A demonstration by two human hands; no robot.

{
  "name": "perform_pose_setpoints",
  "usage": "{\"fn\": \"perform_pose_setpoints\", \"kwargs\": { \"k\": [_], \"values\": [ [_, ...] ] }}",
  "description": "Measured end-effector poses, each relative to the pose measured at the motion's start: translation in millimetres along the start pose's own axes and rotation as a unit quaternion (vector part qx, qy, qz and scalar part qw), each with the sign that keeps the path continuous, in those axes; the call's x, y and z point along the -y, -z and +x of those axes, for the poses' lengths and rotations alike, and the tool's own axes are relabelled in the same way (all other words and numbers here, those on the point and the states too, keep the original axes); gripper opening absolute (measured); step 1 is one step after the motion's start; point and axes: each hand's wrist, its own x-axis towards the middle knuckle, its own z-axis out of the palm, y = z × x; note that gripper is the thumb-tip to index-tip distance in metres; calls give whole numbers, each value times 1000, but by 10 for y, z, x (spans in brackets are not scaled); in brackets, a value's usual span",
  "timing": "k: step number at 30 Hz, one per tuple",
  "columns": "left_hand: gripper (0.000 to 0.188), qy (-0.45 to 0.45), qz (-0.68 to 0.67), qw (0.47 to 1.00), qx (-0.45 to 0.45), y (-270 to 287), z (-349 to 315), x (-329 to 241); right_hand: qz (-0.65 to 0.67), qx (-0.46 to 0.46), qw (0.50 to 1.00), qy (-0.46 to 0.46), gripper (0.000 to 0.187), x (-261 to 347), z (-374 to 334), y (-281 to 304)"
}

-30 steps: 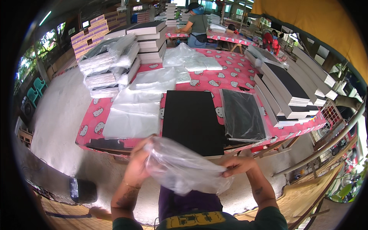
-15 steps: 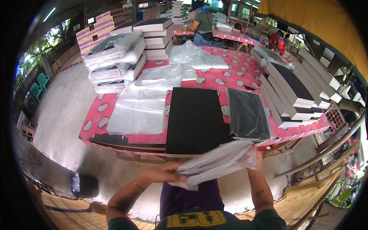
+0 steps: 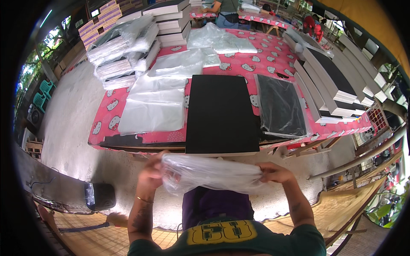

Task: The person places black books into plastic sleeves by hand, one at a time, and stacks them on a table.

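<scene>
Plastic bag point(image 3: 213, 173) | left fingers point(image 3: 158, 164) clamped on one end | right fingers point(image 3: 265, 167) clamped on the other | black panel point(image 3: 220, 115) beyond

Only readable marking: big yellow block digits point(image 3: 222, 232) on the person's dark green shirt point(image 3: 294, 242). Purple-striped boxes point(image 3: 107, 20), back left: any print too small to read.

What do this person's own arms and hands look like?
The sleeves are short and dark green. The left hand and right hand wear no gloves. A thin gold-toned bracelet circles the left wrist. Dark tattoo markings show on the left forearm; a fainter mark shows on the right.
</scene>
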Motion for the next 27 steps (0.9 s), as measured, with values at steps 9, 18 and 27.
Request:
{"fn": "perform_pose_setpoints", "kwargs": {
  "k": [9,18,27],
  "values": [
    [41,-149,436,847,-265,142,436,842,-235,-458,839,179,51,-457,576,-261],
    [29,-191,217,944,-159,173,229,751,-113,-452,834,294,35,-252,279,-430],
    [32,-287,-122,949,46,-691,619,-982,148,-159,891,399,58,1680,295,-628]
  ]
}}
